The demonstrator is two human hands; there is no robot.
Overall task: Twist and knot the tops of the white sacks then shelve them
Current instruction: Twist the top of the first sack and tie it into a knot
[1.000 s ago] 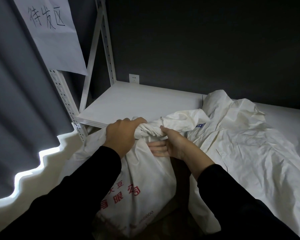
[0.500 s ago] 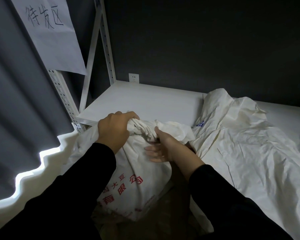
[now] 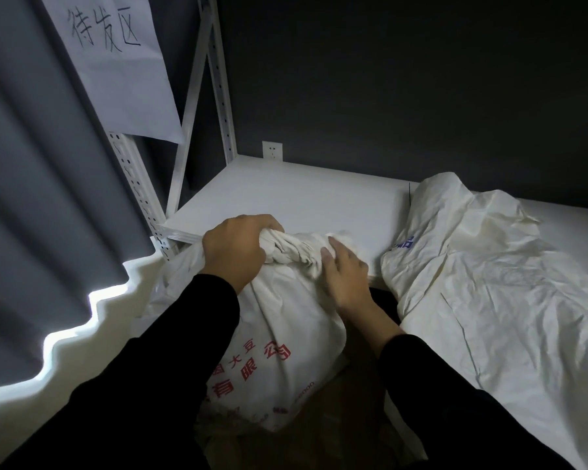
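A filled white sack [image 3: 279, 337] with red printed characters stands in front of the white shelf board [image 3: 286, 195], below its front edge. Its top is gathered into a twisted neck [image 3: 296, 249]. My left hand [image 3: 235, 252] grips the left end of that neck in a fist. My right hand [image 3: 345, 276] is at the neck's right end, thumb on top of the twisted cloth and fingers behind it. A second white sack [image 3: 489, 283] with a small blue mark lies flat and crumpled across the shelf at the right.
A perforated white shelf upright [image 3: 136, 195] rises at the left with a handwritten paper sign [image 3: 116, 59] hanging on it. Grey curtain folds [image 3: 31, 198] hang further left, with a bright strip at their hem. A wall socket [image 3: 272, 150] sits behind the shelf.
The loose flap of the sack's top, spread out to the right before, is now wound into the tight neck. My right hand has shifted onto the neck's right end; both hands sit slightly lower.
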